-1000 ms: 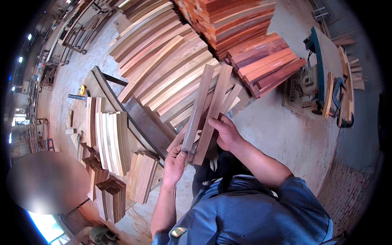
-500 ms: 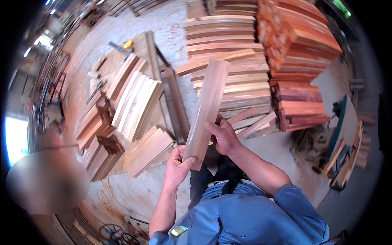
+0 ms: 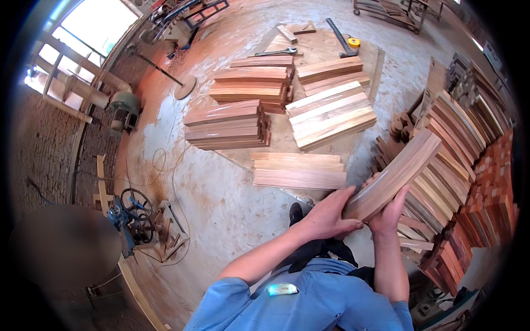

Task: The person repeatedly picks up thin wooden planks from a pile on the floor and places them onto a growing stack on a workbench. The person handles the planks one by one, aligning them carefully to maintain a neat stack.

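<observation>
Both my hands grip one brown wooden board [image 3: 395,175], which slants up and to the right in front of me. My left hand [image 3: 330,214] is closed round its lower left end, thumb at the near corner. On the near edge, further along, my right hand [image 3: 388,214] holds it from below; some of those fingers are hidden behind the wood. Just beyond my left hand lies a low stack of pale pinkish boards [image 3: 299,171] on a plywood sheet [image 3: 234,157]. A stack of lighter boards [image 3: 331,115] sits behind that.
Darker board stacks [image 3: 223,128] stand at the left of the plywood. A hammer [image 3: 340,38], a yellow tape measure [image 3: 353,42] and a wrench [image 3: 276,52] lie at its far side. Tall reddish wood piles [image 3: 488,190] rise at the right. A machine with a handwheel [image 3: 135,207] stands left.
My view and body have turned left, so the plywood with its stacks now lies ahead. The board has swung to the right side of the picture, still in both hands.
</observation>
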Tool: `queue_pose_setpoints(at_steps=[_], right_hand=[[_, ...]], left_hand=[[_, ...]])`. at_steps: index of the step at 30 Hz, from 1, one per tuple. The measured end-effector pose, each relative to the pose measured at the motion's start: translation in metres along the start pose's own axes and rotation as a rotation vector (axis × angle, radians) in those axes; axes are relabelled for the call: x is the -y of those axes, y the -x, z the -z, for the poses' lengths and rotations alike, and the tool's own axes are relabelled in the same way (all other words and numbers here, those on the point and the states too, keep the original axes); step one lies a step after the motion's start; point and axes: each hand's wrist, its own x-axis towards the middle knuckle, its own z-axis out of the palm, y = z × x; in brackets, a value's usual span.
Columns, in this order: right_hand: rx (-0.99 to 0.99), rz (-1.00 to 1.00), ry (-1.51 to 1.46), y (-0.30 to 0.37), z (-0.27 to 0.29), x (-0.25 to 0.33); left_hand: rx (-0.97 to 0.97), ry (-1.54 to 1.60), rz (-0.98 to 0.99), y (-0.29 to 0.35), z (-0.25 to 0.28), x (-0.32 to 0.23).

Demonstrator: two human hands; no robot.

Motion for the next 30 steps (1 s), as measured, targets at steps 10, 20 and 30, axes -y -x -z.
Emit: queue_pose_setpoints(at_steps=[10,20,30], right_hand=[[0.335,0.05,0.612,-0.04,-0.041,-0.068],[-0.099,-0.214,0.521,-0.031,-0.005,-0.078],[-0.176,-0.189,0.49,-0.028,0.0,-0.091]], left_hand=[[-0.239,-0.478,0.052,0.015,0.16,0.074],[-0.275,-0.779,0.08,0.044,0.382,0.194],[-0.187,-0.929,0.057,0.023,0.41,0.203]])
